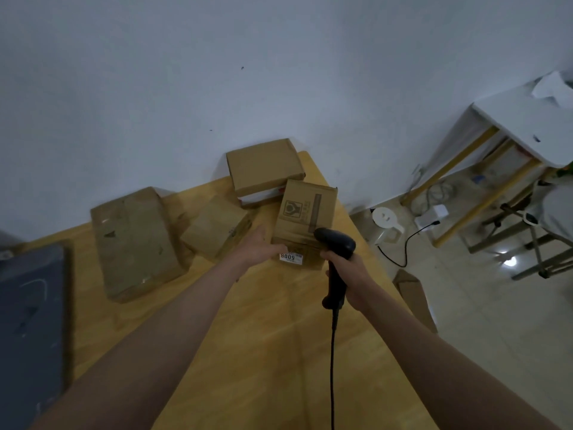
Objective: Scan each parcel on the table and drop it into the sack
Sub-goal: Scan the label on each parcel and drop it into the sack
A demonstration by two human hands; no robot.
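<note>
1. My left hand [259, 248] rests against the near left side of a cardboard box [305, 218] on the wooden table [248, 336]; my thumb lies along the box's near edge, just above its white label [290, 258]. The other fingers are hidden behind the hand, so I cannot tell how far they curl.
2. My right hand [350, 274] is wrapped round the grip of a black scanner [336, 243], fingers curled tight. The scanner's head sits over the near right part of the same box, beside the label, and its cable [333, 367] hangs down toward me.
3. The box lies flat near the table's right edge, with a printed symbol on its top.
4. Three more parcels lie on the table: a large taped one [135, 243] to the left, a smaller one [217, 228] just left of my left hand, and a flat one [265, 166] against the wall, resting on something white.
5. A dark grey object [31, 321] sits at the table's far left; I cannot tell what it is.
</note>
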